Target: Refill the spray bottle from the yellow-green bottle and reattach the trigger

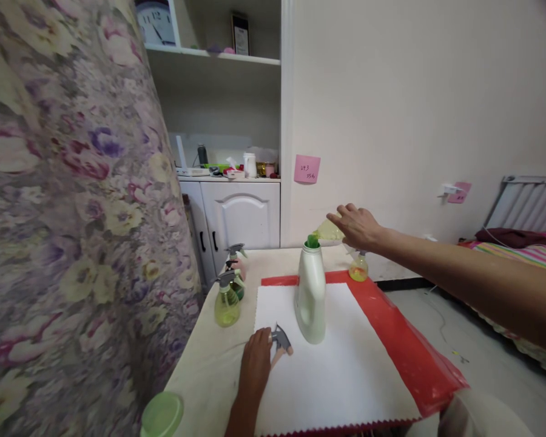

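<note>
1. The left hand (256, 364) is resting on the smooth white sheet (346, 376), its fingers pinching a grey plastic spray trigger (281, 340).
2. The right hand (357, 226) is gripping, fingers loosely curled, what looks like a translucent yellowish bottle (328, 231), holding it tilted above the green funnel (312, 241).
3. The funnel is sitting in a tall white plastic jug (310, 297), which is standing upright on the sheet.

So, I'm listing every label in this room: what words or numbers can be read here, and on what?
"12": clock dial; the other numerals are blurred or cut off.
"293": pink sticky note, handwritten, likely reading; its second line is too small to read.
Smaller pink note farther right: blurred.
Shelf frame: print too small.
White jug: no label shows.
</note>
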`<action>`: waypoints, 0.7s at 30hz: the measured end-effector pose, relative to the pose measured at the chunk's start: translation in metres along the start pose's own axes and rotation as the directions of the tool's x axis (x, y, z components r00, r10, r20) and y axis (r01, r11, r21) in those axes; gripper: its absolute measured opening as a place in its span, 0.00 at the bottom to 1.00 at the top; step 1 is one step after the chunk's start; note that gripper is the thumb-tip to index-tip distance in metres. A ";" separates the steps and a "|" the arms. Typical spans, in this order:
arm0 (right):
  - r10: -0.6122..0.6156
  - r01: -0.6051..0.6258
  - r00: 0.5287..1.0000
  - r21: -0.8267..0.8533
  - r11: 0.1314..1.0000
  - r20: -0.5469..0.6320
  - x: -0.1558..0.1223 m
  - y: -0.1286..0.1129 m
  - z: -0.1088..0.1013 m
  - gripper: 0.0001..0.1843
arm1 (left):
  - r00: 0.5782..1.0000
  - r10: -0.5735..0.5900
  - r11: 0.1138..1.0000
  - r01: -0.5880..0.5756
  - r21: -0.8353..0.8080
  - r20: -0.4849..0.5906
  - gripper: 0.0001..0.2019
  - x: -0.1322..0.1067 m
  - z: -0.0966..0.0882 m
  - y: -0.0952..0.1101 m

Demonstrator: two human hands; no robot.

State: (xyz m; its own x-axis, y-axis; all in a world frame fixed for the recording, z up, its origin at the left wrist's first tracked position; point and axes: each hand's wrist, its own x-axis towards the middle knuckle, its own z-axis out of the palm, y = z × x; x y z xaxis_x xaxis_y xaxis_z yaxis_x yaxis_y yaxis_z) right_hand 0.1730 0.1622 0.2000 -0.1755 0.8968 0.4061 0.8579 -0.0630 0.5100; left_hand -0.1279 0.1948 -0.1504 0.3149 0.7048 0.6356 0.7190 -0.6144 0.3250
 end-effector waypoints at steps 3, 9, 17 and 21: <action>-0.022 0.021 1.000 -0.023 1.000 -0.012 0.002 -0.002 0.000 0.28 | 0.999 0.010 1.000 -0.010 0.003 0.036 0.14 0.000 -0.002 0.001; -0.086 0.084 0.996 -0.076 0.994 -0.025 0.009 -0.008 -0.003 0.26 | 0.998 0.009 1.000 -0.009 0.004 0.065 0.14 0.001 -0.003 0.002; -0.164 0.159 0.986 -0.131 0.979 -0.035 0.013 -0.021 -0.011 0.22 | 0.998 0.005 1.000 -0.006 0.010 0.070 0.15 0.000 -0.001 0.001; -0.198 0.189 0.979 -0.156 0.970 -0.042 0.012 -0.026 -0.015 0.21 | 0.998 0.003 1.000 -0.004 0.013 0.070 0.14 0.000 -0.001 0.001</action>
State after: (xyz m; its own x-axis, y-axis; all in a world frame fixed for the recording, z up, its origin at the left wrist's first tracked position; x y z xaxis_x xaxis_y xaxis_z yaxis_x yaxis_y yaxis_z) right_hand 0.1409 0.1680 0.2033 -0.3619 0.8724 0.3287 0.7232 0.0402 0.6894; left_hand -0.1279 0.1937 -0.1494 0.3595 0.7262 0.5860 0.7257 -0.6124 0.3137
